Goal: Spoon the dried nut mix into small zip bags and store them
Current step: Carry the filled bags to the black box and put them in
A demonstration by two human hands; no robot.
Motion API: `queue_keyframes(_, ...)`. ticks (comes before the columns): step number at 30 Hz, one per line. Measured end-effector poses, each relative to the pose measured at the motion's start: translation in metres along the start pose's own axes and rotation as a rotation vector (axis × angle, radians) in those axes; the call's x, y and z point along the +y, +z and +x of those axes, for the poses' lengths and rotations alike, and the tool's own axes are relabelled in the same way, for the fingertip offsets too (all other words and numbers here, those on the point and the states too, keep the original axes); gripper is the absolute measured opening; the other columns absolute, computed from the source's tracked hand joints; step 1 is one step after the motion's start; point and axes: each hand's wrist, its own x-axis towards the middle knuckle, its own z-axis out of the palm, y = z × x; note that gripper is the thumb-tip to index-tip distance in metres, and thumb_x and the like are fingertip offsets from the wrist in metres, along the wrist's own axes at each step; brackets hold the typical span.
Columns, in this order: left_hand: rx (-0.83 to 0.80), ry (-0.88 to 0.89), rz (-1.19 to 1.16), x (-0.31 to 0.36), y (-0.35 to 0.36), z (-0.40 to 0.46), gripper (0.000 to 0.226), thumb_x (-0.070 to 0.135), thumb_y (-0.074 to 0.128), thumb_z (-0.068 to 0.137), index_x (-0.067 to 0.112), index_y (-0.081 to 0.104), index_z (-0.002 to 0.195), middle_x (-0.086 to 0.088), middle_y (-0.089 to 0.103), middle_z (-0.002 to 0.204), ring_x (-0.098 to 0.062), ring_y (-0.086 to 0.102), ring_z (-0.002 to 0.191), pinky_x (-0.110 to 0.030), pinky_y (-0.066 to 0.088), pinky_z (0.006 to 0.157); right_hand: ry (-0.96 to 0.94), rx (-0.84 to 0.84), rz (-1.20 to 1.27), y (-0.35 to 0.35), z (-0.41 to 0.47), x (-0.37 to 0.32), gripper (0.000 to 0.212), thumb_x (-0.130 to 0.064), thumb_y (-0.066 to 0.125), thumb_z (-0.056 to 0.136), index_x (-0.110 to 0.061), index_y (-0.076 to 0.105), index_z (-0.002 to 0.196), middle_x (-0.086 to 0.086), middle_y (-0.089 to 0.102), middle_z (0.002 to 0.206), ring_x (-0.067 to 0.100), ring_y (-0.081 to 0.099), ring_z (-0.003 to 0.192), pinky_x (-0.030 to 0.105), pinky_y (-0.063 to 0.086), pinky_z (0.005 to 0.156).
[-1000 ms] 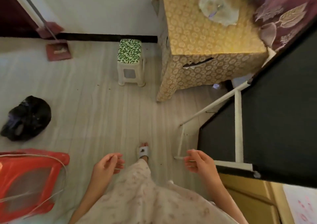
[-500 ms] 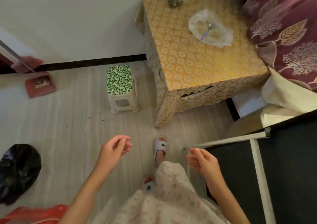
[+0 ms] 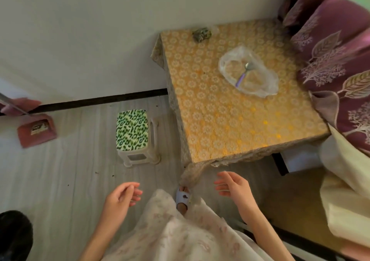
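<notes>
Spoon (image 3: 245,73) in bag (image 3: 248,71) (on table (image 3: 224,124))

We counted two hands, the left hand (image 3: 120,197) and the right hand (image 3: 233,184), both empty, and one foot (image 3: 183,199) in a slipper. There was one table (image 3: 230,124) and on it we counted one clear bag (image 3: 248,71), one spoon (image 3: 244,73) in that bag, and one small dark lump (image 3: 201,34) that we could not identify. On the floor we counted one stool (image 3: 133,132), one dustpan (image 3: 36,130) and one black bag (image 3: 14,234) at the frame's edge. We counted one curtain (image 3: 336,60)
</notes>
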Motion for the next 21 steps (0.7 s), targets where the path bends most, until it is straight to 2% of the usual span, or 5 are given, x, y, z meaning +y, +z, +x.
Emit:
queue_keyframes(4,-0.001,-0.017,0.025,0.023,0.016,0.043,0.022,0.0,0.043,0.095,0.006,0.063,0.087,-0.015,0.066,0.076,-0.028,0.06,0.068,-0.016,0.049,0.054,0.005,-0.012,0.002,-0.001,0.039,-0.034,0.018,-0.024,0.054,0.095,-0.016,0.069,0.09,0.001,0.073,0.074,0.018,0.068,0.07,0.029,0.055,0.065)
queue_keyframes(10,-0.115,-0.128,0.083,0.05,0.05,0.112,0.024,0.002,0.044,0.095,0.01,0.063,0.082,-0.013,0.066,0.073,-0.025,0.059,0.065,-0.014,0.047,0.051,0.092,-0.024,-0.006,0.007,0.094,-0.068,0.017,-0.02,0.052,0.096,-0.013,0.067,0.093,0.008,0.072,0.082,0.02,0.067,0.073,0.028,0.054,0.065)
queue_keyframes(15,-0.234,-0.174,0.162,0.085,0.073,0.207,0.024,0.003,0.045,0.096,0.012,0.063,0.083,-0.006,0.067,0.07,-0.021,0.061,0.063,-0.017,0.048,0.052,0.179,-0.015,0.003,0.019,0.159,-0.105,0.022,-0.019,0.048,0.098,-0.008,0.066,0.094,0.008,0.071,0.079,0.019,0.066,0.069,0.028,0.053,0.064)
queue_keyframes(18,-0.362,-0.133,0.316,0.115,0.086,0.281,0.025,0.005,0.046,0.096,0.019,0.064,0.084,-0.001,0.069,0.071,-0.019,0.064,0.067,-0.02,0.051,0.058,0.262,0.027,0.117,0.031,0.214,-0.144,0.023,-0.021,0.049,0.097,-0.006,0.066,0.096,0.01,0.071,0.081,0.021,0.066,0.071,0.03,0.054,0.064)
queue_keyframes(21,-0.53,-0.07,0.539,0.151,0.109,0.365,0.024,0.014,0.045,0.097,0.028,0.061,0.086,0.005,0.067,0.084,-0.009,0.063,0.076,-0.017,0.047,0.066,0.307,0.049,0.192,0.048,0.277,-0.192,0.026,-0.026,0.049,0.098,-0.006,0.066,0.097,0.01,0.071,0.083,0.021,0.067,0.073,0.031,0.052,0.064)
